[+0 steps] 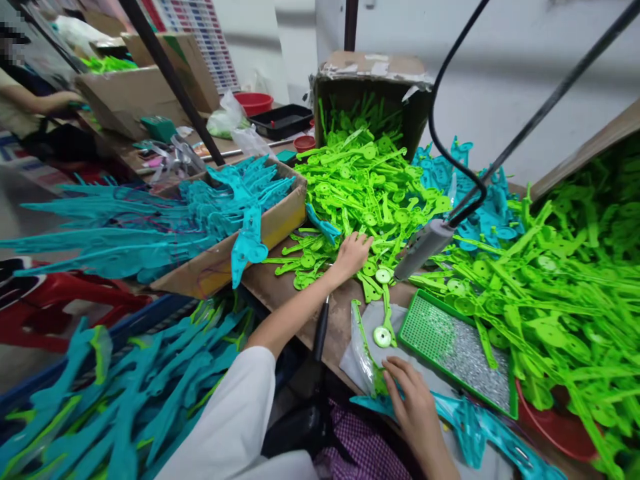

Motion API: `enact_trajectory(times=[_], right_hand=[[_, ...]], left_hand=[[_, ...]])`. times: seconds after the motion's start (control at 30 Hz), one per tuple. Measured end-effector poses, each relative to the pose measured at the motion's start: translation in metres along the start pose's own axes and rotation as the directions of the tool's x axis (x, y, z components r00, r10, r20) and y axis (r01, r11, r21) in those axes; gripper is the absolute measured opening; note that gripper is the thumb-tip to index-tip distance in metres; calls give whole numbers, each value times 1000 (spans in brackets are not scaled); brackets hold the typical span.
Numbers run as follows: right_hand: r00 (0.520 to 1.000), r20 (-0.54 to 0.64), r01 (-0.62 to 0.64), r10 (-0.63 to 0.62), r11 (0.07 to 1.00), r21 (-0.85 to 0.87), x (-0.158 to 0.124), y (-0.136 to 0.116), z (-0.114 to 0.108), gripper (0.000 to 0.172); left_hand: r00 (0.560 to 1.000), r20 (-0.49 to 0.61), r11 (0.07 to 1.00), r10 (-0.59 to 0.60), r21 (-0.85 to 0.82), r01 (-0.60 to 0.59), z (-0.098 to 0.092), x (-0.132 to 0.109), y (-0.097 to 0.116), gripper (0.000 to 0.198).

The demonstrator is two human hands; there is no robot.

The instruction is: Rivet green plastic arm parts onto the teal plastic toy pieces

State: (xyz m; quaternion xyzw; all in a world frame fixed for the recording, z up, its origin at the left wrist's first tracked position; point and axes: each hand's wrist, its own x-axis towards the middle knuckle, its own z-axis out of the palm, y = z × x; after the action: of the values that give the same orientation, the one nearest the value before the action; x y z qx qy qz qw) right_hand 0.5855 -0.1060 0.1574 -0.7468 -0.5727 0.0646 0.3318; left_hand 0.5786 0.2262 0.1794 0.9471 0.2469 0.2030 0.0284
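My left hand (354, 253) reaches over the near edge of a large heap of lime-green plastic parts (370, 180); its fingers are slightly apart, touching the heap, the tips partly hidden. Low in the view, my right hand (413, 407) grips a long teal plastic part (470, 427) lying across the table edge. By its fingertips stands a green part with a clear, shiny piece (369, 360). Beside that lies a green lever with a round white disc (383, 337). A green perforated tray (453, 347) of small silvery pieces, probably screws, sits to the right.
A grey cylindrical tool (424, 250) hangs from a black cable above the heap. Teal parts fill a cardboard box (270, 233) and a blue crate (125, 327) on the left. More green parts pile over a red bowl (560, 427). Another person's arm (45, 103) shows far left.
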Motion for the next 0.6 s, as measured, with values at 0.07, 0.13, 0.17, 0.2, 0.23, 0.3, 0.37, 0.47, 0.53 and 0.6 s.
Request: enact_trajectory(times=[0.07,0.13,0.17,0.2,0.23,0.3,0.37,0.47,0.53,0.6], right_hand=[[1000,24,19,-20,999,32,5,-1,-3,23],[999,30,30,-31,998,59,13,-4,-7,22],[999,25,32,-34,997,71,17,-6,-9,22],[999,18,32,-34,996,84,22,-8,-11,22],[999,10,29,-31,995,100,27,-11,-14,22],[1000,-5,12,-11,990,143,39,-17,-18,22],[1000,-5,-18,19,977,214,55,-23,-21,21],[997,-34,-54,69,942,332,86,-33,-27,19],[992,-74,-68,104,919,388,112,-38,-29,19],[988,-80,-86,132,900,428,139,-43,-29,22]], left_hand=[[998,-34,990,-59,-129,54,-9,-10,3,42],[979,-17,914,-201,-363,181,-18,-20,5,39],[956,49,813,-290,-514,273,-23,-25,5,39],[917,165,649,-364,-661,376,-27,-31,4,41],[864,313,426,-395,-770,474,-30,-38,4,45],[749,587,-71,-308,-799,597,-37,-52,3,51],[681,710,-421,-179,-681,600,-43,-65,4,50],[670,738,-620,-82,-564,545,-50,-79,10,45],[676,733,-653,-72,-547,524,-53,-82,15,45],[687,718,-651,-111,-575,496,-55,-83,20,43]])
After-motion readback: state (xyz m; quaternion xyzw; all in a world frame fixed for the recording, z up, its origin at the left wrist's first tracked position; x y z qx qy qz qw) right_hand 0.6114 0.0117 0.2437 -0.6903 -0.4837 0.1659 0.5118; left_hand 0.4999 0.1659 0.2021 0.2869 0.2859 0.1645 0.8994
